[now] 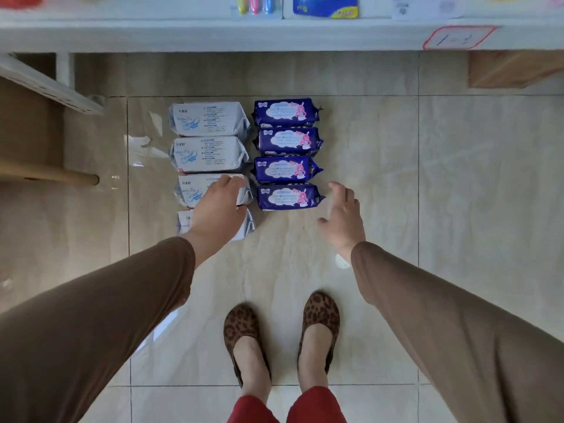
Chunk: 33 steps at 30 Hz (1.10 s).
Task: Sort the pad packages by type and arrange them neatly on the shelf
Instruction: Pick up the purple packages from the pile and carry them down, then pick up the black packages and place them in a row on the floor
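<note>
Two columns of pad packages lie on the tiled floor. On the left are several white packages (207,119); on the right are several dark blue packages (287,112) with a pink cartoon figure. My left hand (218,206) reaches over the two nearest white packages (190,192), fingers bent down onto the third one's right end; whether it grips is unclear. My right hand (343,216) hovers with spread fingers just right of the nearest blue package (288,197), holding nothing. The white shelf (213,35) runs across the top.
On the shelf sit toothbrush packs (256,4), a blue packet (325,6) and a red-bordered label (457,37). A shelf frame and wooden pole (61,175) stand at the left, a wooden box (515,70) at the upper right. My feet in leopard-print shoes (319,325) stand below.
</note>
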### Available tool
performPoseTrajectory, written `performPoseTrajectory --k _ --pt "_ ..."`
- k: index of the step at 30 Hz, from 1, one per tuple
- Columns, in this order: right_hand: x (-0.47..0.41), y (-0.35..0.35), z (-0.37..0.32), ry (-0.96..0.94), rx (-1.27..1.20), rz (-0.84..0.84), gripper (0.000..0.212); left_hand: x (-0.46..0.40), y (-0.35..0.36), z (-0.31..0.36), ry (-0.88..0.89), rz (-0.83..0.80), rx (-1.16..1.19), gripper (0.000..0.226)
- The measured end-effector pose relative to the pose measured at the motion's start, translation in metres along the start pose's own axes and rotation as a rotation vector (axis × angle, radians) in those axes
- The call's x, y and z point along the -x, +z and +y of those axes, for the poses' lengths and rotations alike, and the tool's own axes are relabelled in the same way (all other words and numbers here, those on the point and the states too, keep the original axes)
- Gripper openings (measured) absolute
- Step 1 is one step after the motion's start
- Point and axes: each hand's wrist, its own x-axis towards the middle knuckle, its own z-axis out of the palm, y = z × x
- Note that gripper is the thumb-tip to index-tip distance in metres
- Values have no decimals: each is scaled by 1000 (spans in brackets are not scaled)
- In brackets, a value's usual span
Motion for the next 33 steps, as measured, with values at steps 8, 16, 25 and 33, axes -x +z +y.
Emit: performPoseTrajectory --k 8,16,25,33 --pt "132 -165 -84 -87 22 6 59 100 -145 79 -26 -99 -124 35" --pt "273 -375 -204 -239 104 147 56 206 -344 202 128 3 -106 36" --pt "343 -550 -247 -373 135 338 49 247 -477 353 350 182 -52 47" --pt "315 -693 -205 -443 107 368 42 218 -524 469 398 351 10 47"
